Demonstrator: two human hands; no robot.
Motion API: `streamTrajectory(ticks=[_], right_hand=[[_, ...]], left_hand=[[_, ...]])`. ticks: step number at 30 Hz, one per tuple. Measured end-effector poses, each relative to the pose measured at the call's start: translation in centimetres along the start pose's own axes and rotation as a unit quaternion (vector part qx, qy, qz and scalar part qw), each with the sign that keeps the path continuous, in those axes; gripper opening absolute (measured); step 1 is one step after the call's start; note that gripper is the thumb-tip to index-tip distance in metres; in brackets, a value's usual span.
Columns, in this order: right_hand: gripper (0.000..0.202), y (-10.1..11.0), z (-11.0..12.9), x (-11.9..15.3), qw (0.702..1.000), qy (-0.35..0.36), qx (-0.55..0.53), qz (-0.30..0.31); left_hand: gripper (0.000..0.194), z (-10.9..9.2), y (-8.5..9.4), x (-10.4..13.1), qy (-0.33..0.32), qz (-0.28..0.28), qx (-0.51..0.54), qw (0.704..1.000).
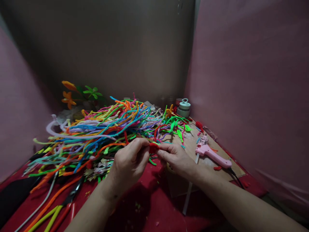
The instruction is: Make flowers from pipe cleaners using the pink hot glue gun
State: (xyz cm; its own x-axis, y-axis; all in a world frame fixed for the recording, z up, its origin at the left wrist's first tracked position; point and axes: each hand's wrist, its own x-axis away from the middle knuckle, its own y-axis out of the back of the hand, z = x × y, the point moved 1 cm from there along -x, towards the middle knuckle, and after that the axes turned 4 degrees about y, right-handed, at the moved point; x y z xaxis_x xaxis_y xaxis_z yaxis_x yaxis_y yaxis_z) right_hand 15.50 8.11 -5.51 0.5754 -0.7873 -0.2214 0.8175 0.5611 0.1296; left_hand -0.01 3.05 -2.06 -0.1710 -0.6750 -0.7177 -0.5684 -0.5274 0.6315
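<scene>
A small red fuzzy piece (154,148), which looks like bent pipe cleaner, spans the gap between my hands. My left hand (132,159) is closed, with thumb and fingers pinching the piece's left end. Its right end sits between the thumb and fingertips of my right hand (177,158). Both hands are held above the table, in front of a big heap of multicoloured pipe cleaners (103,125). The parts of the red piece inside my fingers are hidden.
A pink glue gun (214,156) with a dark cord lies on a cardboard sheet (193,145) at right. Pliers or cutters with red handles (65,212) lie front left on the red cloth (135,212). Behind stand a pale green jar (183,109) and orange fuzzy flowers (69,100). Pink sheets hang on both sides.
</scene>
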Motion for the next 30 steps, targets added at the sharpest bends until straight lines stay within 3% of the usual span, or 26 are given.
streamTrajectory(ticks=[8,13,16,22,30], right_hand=[[0.018,0.1,0.3,0.1,0.982,0.088,0.164,0.012],[0.017,-0.1,0.5,0.2,0.976,0.108,0.189,0.026],[0.017,-0.1,0.2,0.2,0.983,0.091,0.153,0.031],[0.023,-0.2,-0.7,0.0,0.999,-0.003,-0.03,0.045],[0.034,0.0,0.4,0.2,0.996,-0.02,-0.072,0.047]], left_hand=[[0.008,-0.3,-0.1,0.0,-0.006,0.014,0.009,1.0],[0.009,-0.2,-0.2,0.0,0.012,0.012,0.015,1.0],[0.007,-0.3,-0.2,0.0,0.029,0.006,0.022,0.999],[0.004,-0.6,-0.1,-0.3,0.067,-0.003,0.046,0.997],[0.004,-0.3,-0.1,-0.2,0.105,-0.001,0.057,0.993]])
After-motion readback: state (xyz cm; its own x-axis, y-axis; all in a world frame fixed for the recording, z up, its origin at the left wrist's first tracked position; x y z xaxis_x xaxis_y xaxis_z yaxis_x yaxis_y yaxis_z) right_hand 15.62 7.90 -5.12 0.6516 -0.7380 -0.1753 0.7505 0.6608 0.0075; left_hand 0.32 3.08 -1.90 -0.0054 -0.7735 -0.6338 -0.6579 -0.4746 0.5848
